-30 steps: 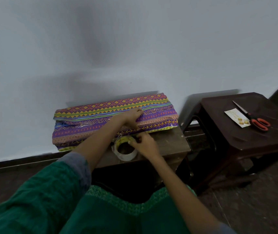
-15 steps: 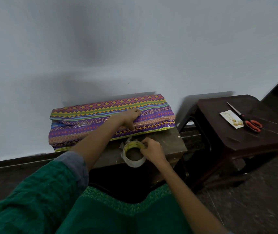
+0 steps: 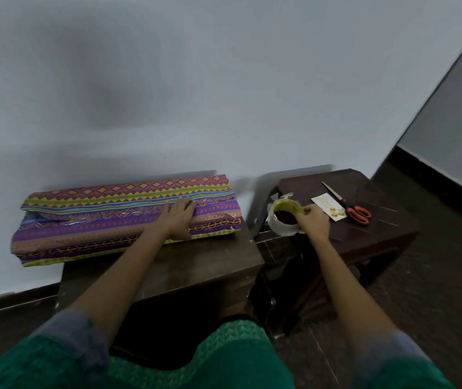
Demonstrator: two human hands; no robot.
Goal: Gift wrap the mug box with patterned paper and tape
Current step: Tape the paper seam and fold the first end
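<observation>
Two hands are at work on separate jobs. Far left, the mug box lies long and low on the small brown table, against the wall, covered in patterned paper with bands of purple, orange, yellow and green zigzags; its left end overhangs the table edge. Glossy strips along the upper seam look like tape already laid, and the paper there is wrinkled. The left hand rests flat on the seam toward the box's right end, fingers spread and extended, gripping nothing, pressing the paper down.

What has changed: a moment ago the tape roll sat just in front of the box on the brown table; now the right hand has carried it rightward to the edge of the dark stool, fingers curled closed around the ring. A clear tab sticks up from the roll. That suggests a fresh strip is about to be cut.

Farther right on the stool lie a small card and orange-handled scissors, beside the right hand.
</observation>
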